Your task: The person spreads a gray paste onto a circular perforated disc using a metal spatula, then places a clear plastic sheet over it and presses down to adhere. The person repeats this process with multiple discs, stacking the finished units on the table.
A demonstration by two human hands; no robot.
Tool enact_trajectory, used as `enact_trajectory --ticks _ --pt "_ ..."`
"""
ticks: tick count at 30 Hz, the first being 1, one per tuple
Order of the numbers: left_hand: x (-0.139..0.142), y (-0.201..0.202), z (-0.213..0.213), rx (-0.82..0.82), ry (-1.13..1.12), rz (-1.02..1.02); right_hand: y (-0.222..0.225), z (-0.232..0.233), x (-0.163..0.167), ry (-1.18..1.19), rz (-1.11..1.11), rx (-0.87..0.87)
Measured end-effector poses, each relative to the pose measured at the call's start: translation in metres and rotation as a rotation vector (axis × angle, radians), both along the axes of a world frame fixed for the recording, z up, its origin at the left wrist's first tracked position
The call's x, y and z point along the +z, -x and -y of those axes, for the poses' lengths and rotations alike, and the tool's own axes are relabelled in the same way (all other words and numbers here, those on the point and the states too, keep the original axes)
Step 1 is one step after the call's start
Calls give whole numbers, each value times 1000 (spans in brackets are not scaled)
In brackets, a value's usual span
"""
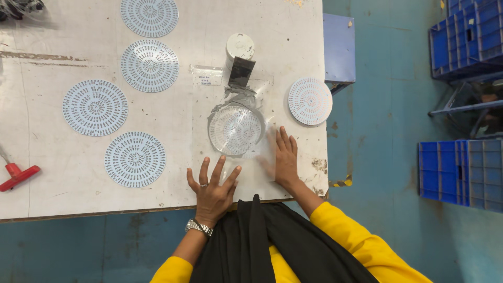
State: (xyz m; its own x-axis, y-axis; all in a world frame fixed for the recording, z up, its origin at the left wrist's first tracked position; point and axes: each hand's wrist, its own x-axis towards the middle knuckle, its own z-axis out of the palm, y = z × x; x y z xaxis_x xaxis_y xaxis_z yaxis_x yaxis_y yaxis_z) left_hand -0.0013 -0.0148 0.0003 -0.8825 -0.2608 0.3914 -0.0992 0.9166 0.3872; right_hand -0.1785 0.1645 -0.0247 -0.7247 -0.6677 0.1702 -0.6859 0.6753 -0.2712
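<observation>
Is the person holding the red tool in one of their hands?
No, the red tool lies alone at the table's left edge, while the left hand and right hand rest flat near the clear disc.

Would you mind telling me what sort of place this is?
Probably a small electronics assembly workshop. Several round white circuit discs lie on a worn white worktable, blue plastic crates are stacked beside it, and both hands, left hand and right hand, rest flat near a clear-covered disc.
</observation>
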Motion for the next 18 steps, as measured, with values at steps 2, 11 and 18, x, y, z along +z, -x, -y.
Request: enact_trajectory --ticks 2,11,18 --pt "17 4 3 -5 -37 12 -12 6 -4 33 6 -30" --pt "127 38 50 19 -126 96 -25 19 1 95 110 -130" --pt "134 42 53 -89 -99 116 -15 22 -4 -41 177 -157"
